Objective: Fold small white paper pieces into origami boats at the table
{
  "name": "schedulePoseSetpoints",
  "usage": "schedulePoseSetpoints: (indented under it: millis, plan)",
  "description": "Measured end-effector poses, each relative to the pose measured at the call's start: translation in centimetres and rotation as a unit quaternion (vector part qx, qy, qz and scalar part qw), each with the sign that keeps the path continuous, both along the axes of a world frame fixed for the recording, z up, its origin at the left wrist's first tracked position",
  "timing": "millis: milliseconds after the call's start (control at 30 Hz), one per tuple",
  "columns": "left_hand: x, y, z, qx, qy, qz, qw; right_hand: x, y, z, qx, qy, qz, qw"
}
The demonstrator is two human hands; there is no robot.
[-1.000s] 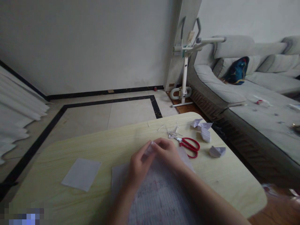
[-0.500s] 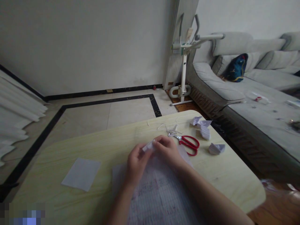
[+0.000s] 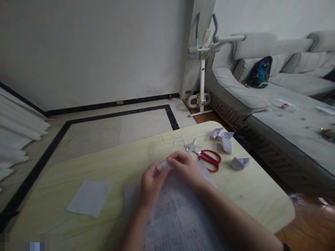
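Observation:
A small folded piece of white paper [image 3: 163, 165] is pinched between my two hands above the table. My left hand [image 3: 152, 179] grips its left side, fingers closed. On its right side, my right hand [image 3: 184, 166] presses it between thumb and fingers. The fingers partly cover the paper, so its full shape is hidden. Beneath my hands and forearms lies a large lined sheet [image 3: 178, 216] with handwriting on it. Red-handled scissors [image 3: 210, 158] rest just beyond my right hand, their blades by thin paper scraps [image 3: 192, 143].
A square white sheet [image 3: 90, 198] lies on the left of the wooden table [image 3: 125, 162]. Several folded paper pieces [image 3: 226, 145] sit near the right edge, one folded piece [image 3: 240, 163] apart from them. Beyond stand an exercise machine [image 3: 202, 75] and a grey sofa [image 3: 282, 129].
The folded paper shows more between my fingertips than a second ago, and my left hand has shifted slightly left. The whole view has turned a little. Scissors and scraps stay on the table.

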State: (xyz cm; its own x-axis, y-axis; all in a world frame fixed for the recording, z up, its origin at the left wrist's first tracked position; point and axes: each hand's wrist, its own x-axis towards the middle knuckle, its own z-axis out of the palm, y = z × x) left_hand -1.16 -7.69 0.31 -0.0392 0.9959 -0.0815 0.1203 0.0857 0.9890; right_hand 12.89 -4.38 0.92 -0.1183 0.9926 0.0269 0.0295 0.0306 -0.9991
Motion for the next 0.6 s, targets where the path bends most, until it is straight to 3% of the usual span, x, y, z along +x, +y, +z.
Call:
schedulePoseSetpoints:
  millis: [267,600]
  plan:
    - [0.21,0.03,0.96,-0.011,-0.015,0.017,1.000,0.01,-0.05,-0.19,0.001,0.014,0.015,1.000]
    - [-0.13,0.13,0.00,0.015,-0.003,0.019,1.000,0.14,0.08,0.05,0.012,-0.007,0.018,1.000]
